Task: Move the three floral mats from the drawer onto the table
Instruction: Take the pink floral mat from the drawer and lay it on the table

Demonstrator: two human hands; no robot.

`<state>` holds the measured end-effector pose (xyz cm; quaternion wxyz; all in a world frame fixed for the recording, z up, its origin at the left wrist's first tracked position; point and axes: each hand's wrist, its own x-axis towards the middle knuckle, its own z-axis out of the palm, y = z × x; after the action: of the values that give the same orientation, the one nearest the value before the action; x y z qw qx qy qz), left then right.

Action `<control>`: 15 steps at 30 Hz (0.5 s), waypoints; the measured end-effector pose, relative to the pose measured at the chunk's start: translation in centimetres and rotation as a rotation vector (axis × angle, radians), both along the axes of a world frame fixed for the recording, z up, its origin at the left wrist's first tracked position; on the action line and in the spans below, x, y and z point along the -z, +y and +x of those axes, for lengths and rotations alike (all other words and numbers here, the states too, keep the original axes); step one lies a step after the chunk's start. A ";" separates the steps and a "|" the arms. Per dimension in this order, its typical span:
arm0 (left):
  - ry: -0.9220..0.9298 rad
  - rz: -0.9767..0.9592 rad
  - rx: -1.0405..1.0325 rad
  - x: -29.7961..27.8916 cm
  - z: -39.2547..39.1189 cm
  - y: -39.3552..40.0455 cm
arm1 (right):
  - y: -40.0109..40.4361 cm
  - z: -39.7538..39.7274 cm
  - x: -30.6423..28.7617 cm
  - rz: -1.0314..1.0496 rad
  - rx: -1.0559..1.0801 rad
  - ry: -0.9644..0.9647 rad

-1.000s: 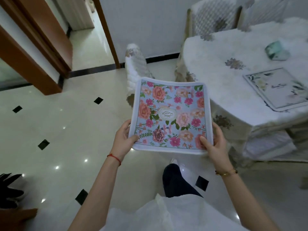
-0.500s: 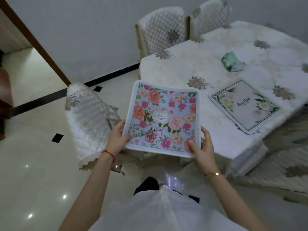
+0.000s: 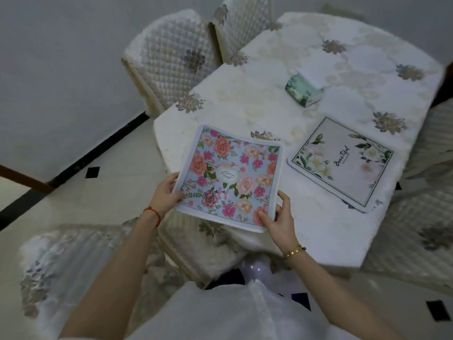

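The blue floral mat (image 3: 229, 179) has been brought nearer to the table (image 3: 326, 231) and is now held over its near corner. It is gripped at its near edge by the left hand (image 3: 166, 195) and the right hand (image 3: 279, 218). A white floral mat (image 3: 343, 163) lies on the table to its right, and a green box (image 3: 302, 90) stands farther back on the table.

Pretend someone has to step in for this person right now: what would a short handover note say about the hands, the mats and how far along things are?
Left hand grips the blue floral mat at its near left edge; right hand pinches its near right corner. The mat is over the table's near left end, not yet laid flat.
Done: one white floral mat lies flat on the table, right of the held one.
Left: set this mat down. A third mat is not in view, nor is the drawer.
Also on the table: a small green box.
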<state>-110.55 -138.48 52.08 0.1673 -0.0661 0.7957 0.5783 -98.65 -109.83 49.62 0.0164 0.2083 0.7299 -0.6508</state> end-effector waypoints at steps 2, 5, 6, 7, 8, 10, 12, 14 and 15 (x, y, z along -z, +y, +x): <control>-0.021 -0.014 0.084 0.6 -3.8 -0.4 | -1.1 -1.8 0.6 0.005 0.040 -0.014; -0.070 -0.034 0.195 1.8 -8.6 -1.1 | -2.8 -3.9 1.3 -0.015 0.095 -0.041; -0.086 -0.038 0.222 2.3 -10.0 -1.3 | -3.4 -4.4 1.5 -0.027 0.118 -0.051; -0.099 -0.039 0.250 2.7 -11.2 -1.5 | -3.9 -4.7 1.8 -0.033 0.141 -0.060; -0.108 -0.039 0.280 3.1 -12.3 -1.7 | -4.4 -5.0 2.0 -0.035 0.159 -0.069; -0.116 -0.036 0.337 3.7 -14.0 -1.8 | -5.2 -5.4 2.5 -0.039 0.185 -0.095; -0.133 -0.023 0.366 4.3 -15.3 -1.9 | -5.9 -5.5 2.9 -0.027 0.206 -0.121; -0.156 -0.020 0.391 4.9 -16.2 -2.0 | -6.4 -5.5 3.4 -0.019 0.219 -0.141; -0.167 -0.021 0.402 5.2 -16.5 -2.1 | -6.5 -5.4 3.6 -0.018 0.226 -0.154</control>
<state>-127.05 -140.54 46.86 0.3442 0.0445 0.7821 0.5176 -104.02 -116.33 46.02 0.0008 0.3385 0.6924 -0.6371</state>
